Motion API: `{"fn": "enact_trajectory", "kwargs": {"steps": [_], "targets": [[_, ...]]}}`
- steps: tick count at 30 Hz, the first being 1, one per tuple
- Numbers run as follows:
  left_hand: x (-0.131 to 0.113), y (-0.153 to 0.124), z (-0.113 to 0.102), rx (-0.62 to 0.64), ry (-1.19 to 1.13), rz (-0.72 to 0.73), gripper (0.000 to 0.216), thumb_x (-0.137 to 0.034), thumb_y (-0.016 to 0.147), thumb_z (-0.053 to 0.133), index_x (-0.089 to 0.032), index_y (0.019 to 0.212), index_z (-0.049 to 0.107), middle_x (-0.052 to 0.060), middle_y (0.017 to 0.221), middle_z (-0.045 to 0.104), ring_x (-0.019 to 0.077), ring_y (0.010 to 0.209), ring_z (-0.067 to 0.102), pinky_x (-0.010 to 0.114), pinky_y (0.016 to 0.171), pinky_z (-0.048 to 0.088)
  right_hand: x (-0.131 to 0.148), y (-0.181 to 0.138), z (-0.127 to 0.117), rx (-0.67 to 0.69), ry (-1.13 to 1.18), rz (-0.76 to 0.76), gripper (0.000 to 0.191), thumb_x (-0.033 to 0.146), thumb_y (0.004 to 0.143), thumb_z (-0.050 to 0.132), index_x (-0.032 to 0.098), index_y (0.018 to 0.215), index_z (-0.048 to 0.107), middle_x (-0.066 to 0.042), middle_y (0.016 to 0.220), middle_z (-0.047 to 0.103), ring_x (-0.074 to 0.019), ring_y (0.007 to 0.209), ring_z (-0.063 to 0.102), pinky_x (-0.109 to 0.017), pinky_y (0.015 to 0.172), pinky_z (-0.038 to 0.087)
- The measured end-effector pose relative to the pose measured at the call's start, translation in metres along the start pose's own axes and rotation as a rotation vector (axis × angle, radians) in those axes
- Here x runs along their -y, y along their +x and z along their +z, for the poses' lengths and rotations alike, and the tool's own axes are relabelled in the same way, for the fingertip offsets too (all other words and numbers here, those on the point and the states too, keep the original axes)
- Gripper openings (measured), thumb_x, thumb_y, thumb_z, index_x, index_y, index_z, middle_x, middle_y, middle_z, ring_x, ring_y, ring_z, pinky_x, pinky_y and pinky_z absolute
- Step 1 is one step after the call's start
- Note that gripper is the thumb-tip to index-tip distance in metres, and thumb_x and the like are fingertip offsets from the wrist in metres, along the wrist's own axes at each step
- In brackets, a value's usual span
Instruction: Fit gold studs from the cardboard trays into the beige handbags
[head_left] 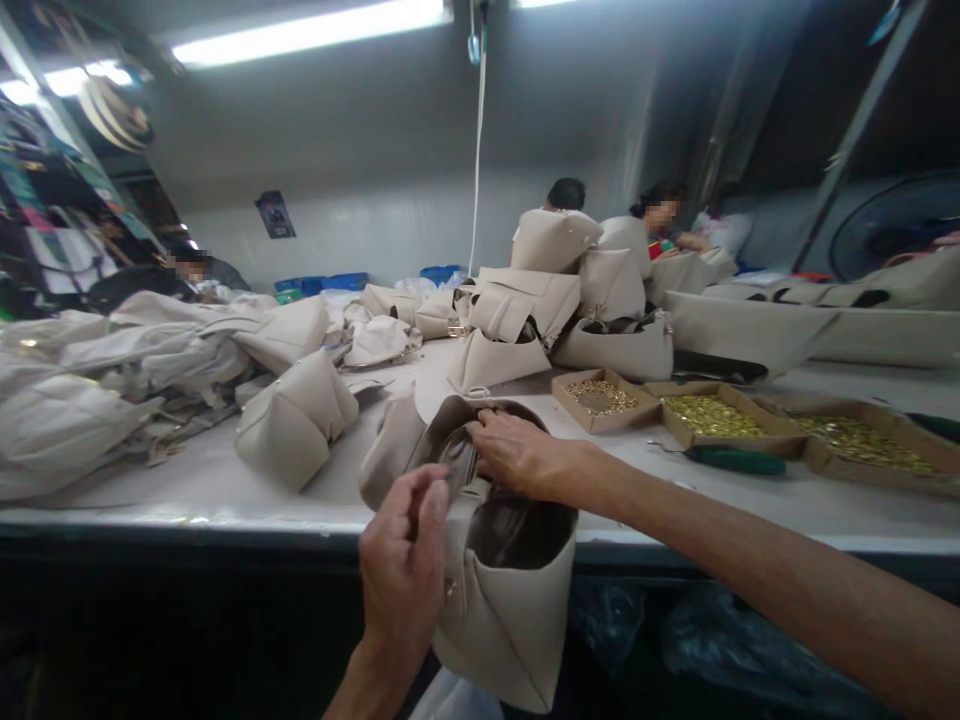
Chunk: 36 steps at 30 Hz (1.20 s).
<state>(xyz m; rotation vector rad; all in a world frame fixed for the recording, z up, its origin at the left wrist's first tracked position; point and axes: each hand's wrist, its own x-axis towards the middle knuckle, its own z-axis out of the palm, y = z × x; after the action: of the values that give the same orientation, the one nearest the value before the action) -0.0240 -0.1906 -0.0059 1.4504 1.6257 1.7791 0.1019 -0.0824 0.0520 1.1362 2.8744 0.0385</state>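
A beige leather handbag with a dark brown lining hangs over the near edge of the white worktable, its mouth open toward me. My left hand pinches the bag's near rim between thumb and fingers. My right hand reaches in from the right and grips the far rim of the opening, fingers curled over the edge.
Three cardboard trays of small gold metal parts sit at the right, with a green-handled tool in front. Beige bags lie heaped left and across the middle. Other people sit at the far side.
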Motion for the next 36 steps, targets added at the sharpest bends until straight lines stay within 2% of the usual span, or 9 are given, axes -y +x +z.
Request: {"fn": "enact_trajectory", "kwargs": {"steps": [5, 8, 11, 13, 17, 22, 28, 32, 36], "targets": [[0.006, 0.025, -0.001, -0.073, -0.170, 0.057, 0.039, -0.045, 0.092, 0.042, -0.022, 0.072, 0.067, -0.002, 0.053, 0.046, 0.0147, 0.054, 0.045, 0.024, 0.058, 0.037, -0.016, -0.006, 0.001, -0.036, 0.004, 0.160, 0.027, 0.023, 0.084, 0.060, 0.006, 0.104, 0.065, -0.021, 0.106, 0.063, -0.0307, 0.097, 0.061, -0.035, 0.077, 0.047], [0.008, 0.032, -0.007, 0.165, -0.003, 0.155, 0.039, -0.042, 0.093, 0.040, -0.022, 0.077, 0.070, 0.000, 0.061, 0.054, 0.0156, 0.060, 0.049, 0.025, 0.061, 0.038, -0.018, -0.014, 0.001, -0.060, 0.005, 0.173, 0.028, 0.023, 0.085, 0.057, 0.008, 0.108, 0.064, -0.020, 0.109, 0.062, -0.0290, 0.096, 0.062, -0.035, 0.076, 0.048], [0.002, 0.022, -0.015, 0.472, 0.211, 0.181, 0.024, -0.044, 0.085, 0.056, -0.026, 0.095, 0.069, 0.003, 0.082, 0.066, 0.0203, 0.078, 0.058, 0.027, 0.071, 0.042, -0.016, -0.016, 0.004, -0.069, -0.004, 0.194, 0.025, 0.014, 0.087, 0.052, 0.008, 0.107, 0.065, -0.020, 0.109, 0.063, -0.0269, 0.098, 0.062, -0.032, 0.076, 0.048], [-0.004, 0.009, -0.017, 0.546, 0.285, 0.220, 0.026, -0.044, 0.078, 0.066, -0.028, 0.099, 0.067, 0.004, 0.092, 0.068, 0.0238, 0.088, 0.059, 0.030, 0.078, 0.043, -0.016, -0.012, 0.006, -0.075, -0.011, 0.191, 0.024, 0.008, 0.085, 0.050, 0.007, 0.104, 0.066, -0.019, 0.108, 0.063, -0.0257, 0.099, 0.061, -0.031, 0.078, 0.047], [-0.017, -0.014, -0.016, 0.556, 0.241, 0.338, 0.018, -0.035, 0.076, 0.068, -0.030, 0.093, 0.067, 0.004, 0.092, 0.070, 0.0252, 0.087, 0.061, 0.032, 0.078, 0.046, -0.026, -0.005, 0.003, -0.084, -0.015, 0.148, 0.021, 0.004, 0.082, 0.052, 0.005, 0.097, 0.067, -0.018, 0.103, 0.066, -0.0236, 0.095, 0.062, -0.029, 0.080, 0.045], [-0.014, -0.018, -0.032, 0.579, 0.096, 0.339, 0.023, -0.027, 0.075, 0.068, -0.036, 0.095, 0.069, 0.001, 0.090, 0.073, 0.0229, 0.079, 0.065, 0.031, 0.077, 0.052, -0.054, -0.015, -0.005, -0.123, -0.006, 0.124, 0.021, 0.010, 0.088, 0.049, 0.008, 0.101, 0.066, -0.015, 0.105, 0.066, -0.0194, 0.096, 0.060, -0.026, 0.083, 0.043], [0.011, 0.017, -0.075, 0.643, 0.267, 0.204, 0.044, -0.032, 0.079, 0.062, -0.036, 0.123, 0.058, 0.000, 0.128, 0.062, 0.0255, 0.116, 0.058, 0.031, 0.095, 0.051, -0.059, -0.038, -0.008, -0.130, -0.018, 0.213, 0.021, 0.012, 0.089, 0.047, 0.005, 0.098, 0.065, -0.020, 0.103, 0.065, -0.0246, 0.096, 0.060, -0.032, 0.083, 0.043], [0.007, 0.045, -0.087, 0.714, 0.387, 0.309, 0.032, -0.026, 0.085, 0.052, -0.033, 0.114, 0.063, 0.000, 0.121, 0.064, 0.0213, 0.121, 0.052, 0.027, 0.097, 0.047, -0.038, -0.050, -0.017, -0.082, -0.003, 0.271, 0.023, 0.021, 0.088, 0.054, 0.004, 0.100, 0.064, -0.021, 0.103, 0.064, -0.0283, 0.099, 0.059, -0.034, 0.085, 0.044], [-0.003, 0.063, -0.085, 0.674, 0.337, 0.389, 0.027, -0.019, 0.085, 0.046, -0.025, 0.094, 0.070, 0.005, 0.104, 0.066, 0.0220, 0.111, 0.053, 0.028, 0.091, 0.048, -0.022, -0.060, -0.020, -0.037, -0.005, 0.270, 0.038, 0.026, 0.086, 0.058, 0.004, 0.117, 0.058, -0.020, 0.112, 0.061, -0.0297, 0.102, 0.059, -0.036, 0.087, 0.045]]}}
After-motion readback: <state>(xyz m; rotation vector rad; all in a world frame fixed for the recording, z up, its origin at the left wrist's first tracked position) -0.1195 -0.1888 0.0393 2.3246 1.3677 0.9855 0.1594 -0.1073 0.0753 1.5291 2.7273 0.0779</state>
